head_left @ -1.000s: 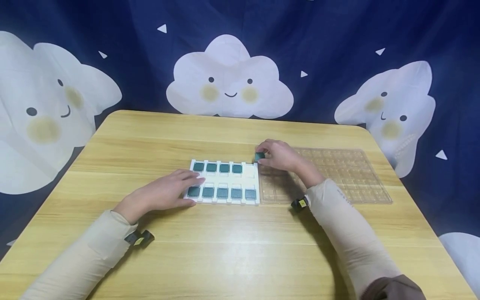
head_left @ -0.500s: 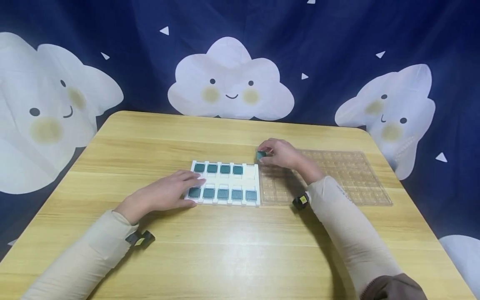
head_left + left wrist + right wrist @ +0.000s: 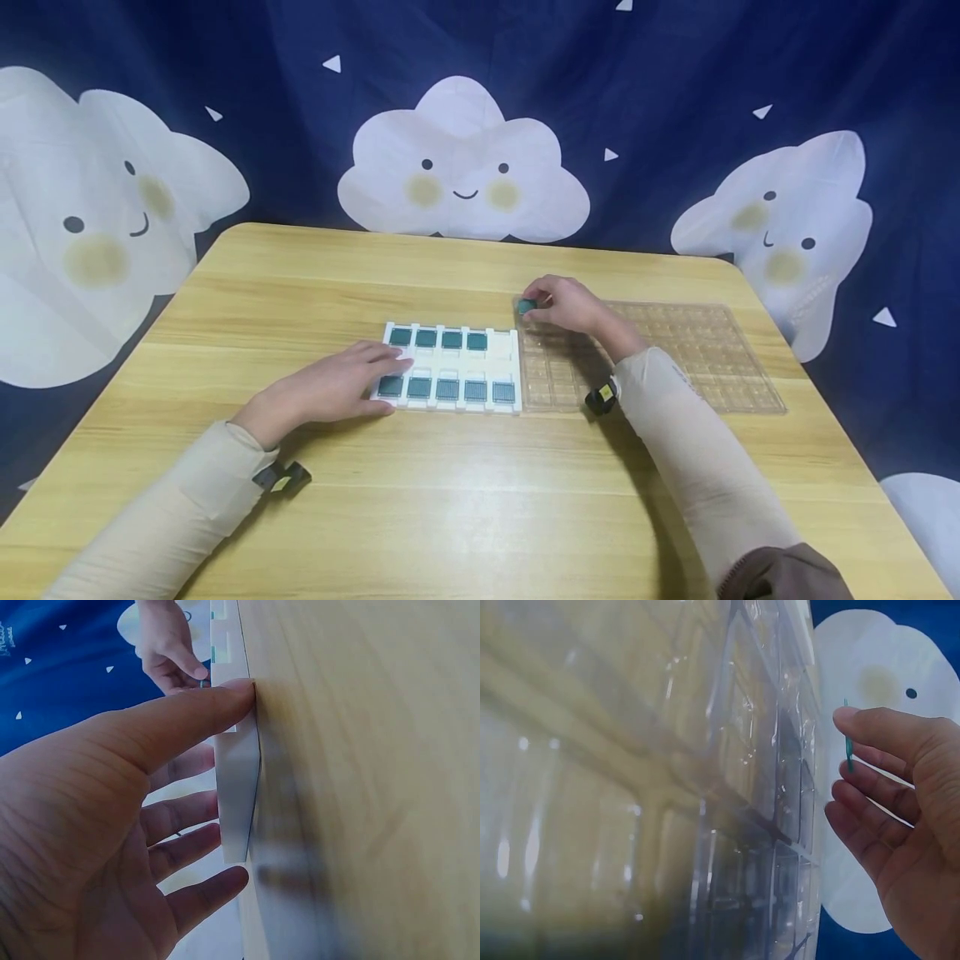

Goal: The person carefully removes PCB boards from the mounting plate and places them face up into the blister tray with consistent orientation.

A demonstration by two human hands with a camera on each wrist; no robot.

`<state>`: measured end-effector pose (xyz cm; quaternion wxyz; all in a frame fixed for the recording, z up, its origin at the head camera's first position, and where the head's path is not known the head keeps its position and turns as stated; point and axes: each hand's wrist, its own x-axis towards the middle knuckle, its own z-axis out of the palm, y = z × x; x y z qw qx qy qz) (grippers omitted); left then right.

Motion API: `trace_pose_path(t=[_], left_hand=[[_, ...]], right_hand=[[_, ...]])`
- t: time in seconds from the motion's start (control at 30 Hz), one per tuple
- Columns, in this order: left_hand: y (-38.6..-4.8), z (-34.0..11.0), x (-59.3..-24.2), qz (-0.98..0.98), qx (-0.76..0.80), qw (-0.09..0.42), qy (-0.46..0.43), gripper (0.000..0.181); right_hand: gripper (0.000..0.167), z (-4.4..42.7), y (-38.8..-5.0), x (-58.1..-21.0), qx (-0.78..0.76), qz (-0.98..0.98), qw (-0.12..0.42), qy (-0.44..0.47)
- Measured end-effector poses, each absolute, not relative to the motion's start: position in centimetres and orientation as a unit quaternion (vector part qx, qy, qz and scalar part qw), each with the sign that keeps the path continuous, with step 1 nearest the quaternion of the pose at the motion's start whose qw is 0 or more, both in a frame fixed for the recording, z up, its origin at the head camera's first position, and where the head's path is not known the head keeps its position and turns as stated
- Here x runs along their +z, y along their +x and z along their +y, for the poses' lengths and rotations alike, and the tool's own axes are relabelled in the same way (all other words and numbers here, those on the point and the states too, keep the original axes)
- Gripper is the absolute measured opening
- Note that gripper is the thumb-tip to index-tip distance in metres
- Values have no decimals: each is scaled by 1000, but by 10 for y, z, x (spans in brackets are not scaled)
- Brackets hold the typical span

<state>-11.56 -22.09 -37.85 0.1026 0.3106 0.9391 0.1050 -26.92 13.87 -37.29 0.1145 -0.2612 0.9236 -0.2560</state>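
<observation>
In the head view a white tray (image 3: 454, 362) holds small green circuit boards (image 3: 477, 342) in two rows, with a vacant slot at the right end of the far row. The left hand (image 3: 322, 385) rests on the tray's left end, its fingers relaxed over the top; the left wrist view shows the thumb touching the tray's side (image 3: 238, 780). Between thumb and fingers, the right hand (image 3: 566, 307) pinches one small green board (image 3: 527, 307) over the far left corner of the clear compartment tray (image 3: 705, 354). The right wrist view shows this board (image 3: 849, 746) edge-on, apart from the clear tray.
Both trays lie side by side on a wooden table (image 3: 450, 500). A dark blue curtain (image 3: 285, 108) with white clouds hangs behind the table. Dark wrist devices sit on both sleeves, and the right forearm passes over part of the clear tray.
The right hand has moved slightly right with the pinched board, from beside the white tray's far right corner to over the clear tray's corner. The left hand stays on the white tray.
</observation>
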Motion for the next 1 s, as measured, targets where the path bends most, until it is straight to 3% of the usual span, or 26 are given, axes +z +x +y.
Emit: trace_pose_path(t=[0.43,1.0], left_hand=[[-117,-222,-382,935,104,95,324,70],[-117,-223,-382,937,106,98,319,70]], right_hand=[[31,141,-279,-381,-257,927,111,-250],[34,140,-282,-379,-237,933,112,-245]])
